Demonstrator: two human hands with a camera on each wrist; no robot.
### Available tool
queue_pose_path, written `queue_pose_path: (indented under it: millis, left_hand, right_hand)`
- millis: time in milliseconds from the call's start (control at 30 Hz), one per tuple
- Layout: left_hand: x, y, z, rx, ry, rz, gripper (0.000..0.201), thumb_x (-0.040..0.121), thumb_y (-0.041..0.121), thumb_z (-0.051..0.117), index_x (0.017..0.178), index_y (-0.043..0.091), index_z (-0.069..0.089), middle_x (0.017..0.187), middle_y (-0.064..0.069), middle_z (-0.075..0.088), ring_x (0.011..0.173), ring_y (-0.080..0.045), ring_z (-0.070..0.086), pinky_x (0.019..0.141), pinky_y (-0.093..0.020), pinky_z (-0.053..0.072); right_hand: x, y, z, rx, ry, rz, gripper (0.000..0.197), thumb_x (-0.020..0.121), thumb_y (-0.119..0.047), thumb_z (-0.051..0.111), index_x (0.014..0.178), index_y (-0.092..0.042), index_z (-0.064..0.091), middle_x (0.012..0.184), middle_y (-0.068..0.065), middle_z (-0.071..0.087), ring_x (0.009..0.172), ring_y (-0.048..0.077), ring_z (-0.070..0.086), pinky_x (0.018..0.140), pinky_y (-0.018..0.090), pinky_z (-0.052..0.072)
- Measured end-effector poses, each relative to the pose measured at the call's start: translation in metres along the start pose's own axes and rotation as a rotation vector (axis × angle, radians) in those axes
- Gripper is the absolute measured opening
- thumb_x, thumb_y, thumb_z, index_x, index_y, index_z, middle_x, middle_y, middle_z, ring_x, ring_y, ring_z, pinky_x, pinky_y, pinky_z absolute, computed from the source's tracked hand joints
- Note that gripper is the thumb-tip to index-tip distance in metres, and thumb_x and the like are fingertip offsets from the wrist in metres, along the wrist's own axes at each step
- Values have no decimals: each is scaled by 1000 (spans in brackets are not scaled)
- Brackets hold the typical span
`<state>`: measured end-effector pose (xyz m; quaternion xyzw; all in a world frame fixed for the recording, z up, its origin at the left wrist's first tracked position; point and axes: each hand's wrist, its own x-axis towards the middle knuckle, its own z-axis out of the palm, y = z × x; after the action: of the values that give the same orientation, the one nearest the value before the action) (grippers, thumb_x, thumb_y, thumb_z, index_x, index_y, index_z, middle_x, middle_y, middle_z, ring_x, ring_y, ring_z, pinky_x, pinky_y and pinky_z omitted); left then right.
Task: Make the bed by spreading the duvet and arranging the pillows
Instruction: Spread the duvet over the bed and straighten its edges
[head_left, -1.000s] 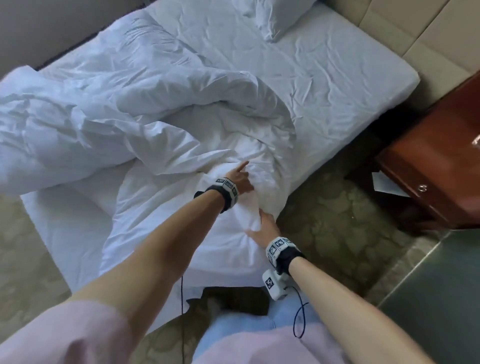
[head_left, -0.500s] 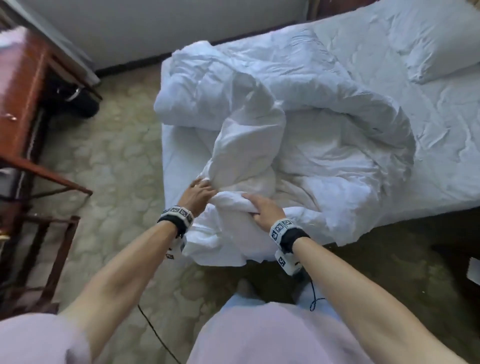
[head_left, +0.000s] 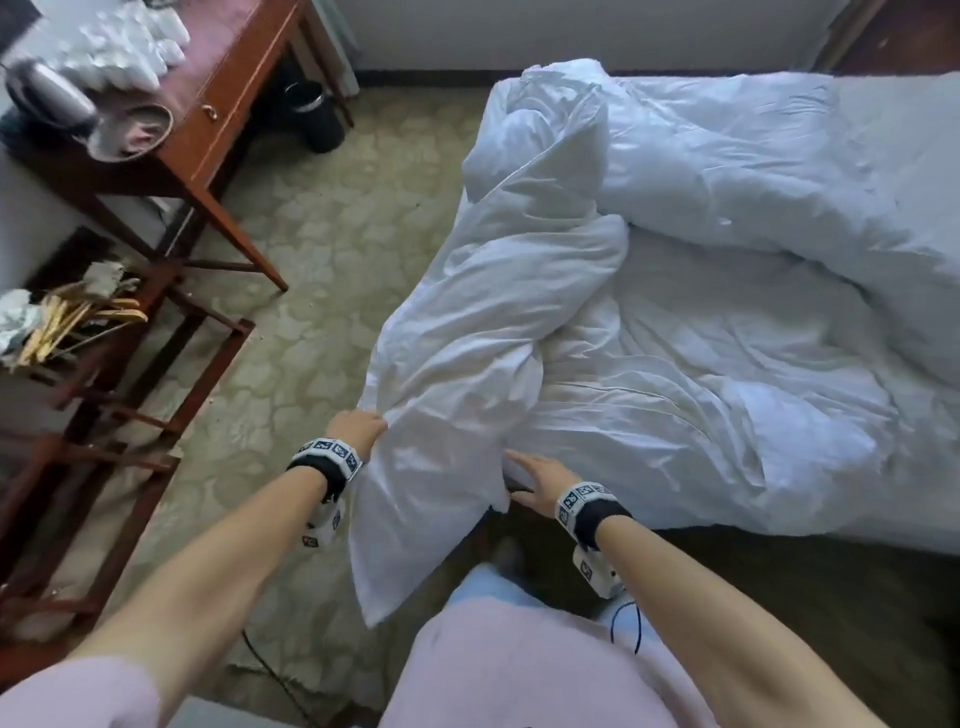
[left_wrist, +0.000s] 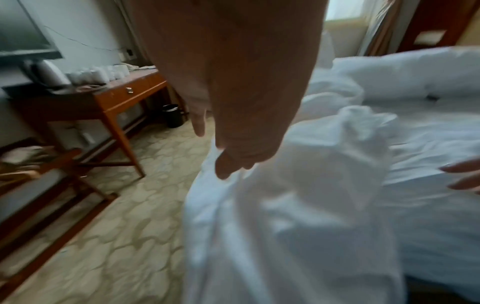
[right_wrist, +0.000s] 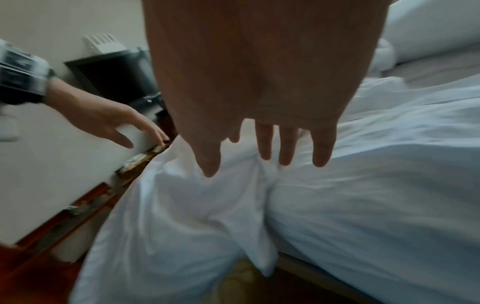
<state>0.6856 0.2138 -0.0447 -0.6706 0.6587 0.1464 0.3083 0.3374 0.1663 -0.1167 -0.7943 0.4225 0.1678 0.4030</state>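
Observation:
The white duvet (head_left: 701, 171) lies bunched across the bed (head_left: 893, 119). One long fold (head_left: 467, 338) trails off the near corner and hangs toward the floor. My left hand (head_left: 358, 428) grips the left edge of that fold; in the left wrist view its curled fingers (left_wrist: 228, 162) pinch the fabric (left_wrist: 285, 205). My right hand (head_left: 530, 480) hovers with straight, spread fingers (right_wrist: 265, 144) at the fold's right edge, holding nothing. A white pillow (right_wrist: 428, 30) shows at the far end of the bed in the right wrist view.
A wooden desk (head_left: 223, 104) stands to the left with a kettle (head_left: 47, 93) and cups on it. A black bin (head_left: 317, 117) sits beside it. A wooden luggage rack (head_left: 130, 395) with hangers is close on my left. Patterned carpet (head_left: 322, 260) lies between.
I have moved round to the bed's corner. The duvet fold has been pulled out toward me and off the edge. My right hand has let go and opened; the left still holds.

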Motion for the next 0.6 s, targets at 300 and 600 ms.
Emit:
queue_pose_path:
  millis: [300, 600]
  left_hand:
    - [49, 233, -110, -125, 187, 298, 62, 87, 23, 67, 145, 21, 44, 133, -3, 59, 114, -27, 61, 90, -38, 51]
    - [91, 437, -174, -12, 161, 430, 118, 69, 43, 89, 158, 21, 14, 167, -5, 14, 151, -29, 20, 123, -45, 22]
  right_hand:
    - [-123, 206, -63, -207, 263, 384, 84, 89, -56, 65, 158, -38, 21, 163, 4, 28, 149, 29, 28, 119, 48, 32]
    - [-207, 334, -107, -598, 161, 299, 91, 83, -51, 74, 157, -41, 22, 170, 4, 2, 157, 26, -4, 117, 65, -10]
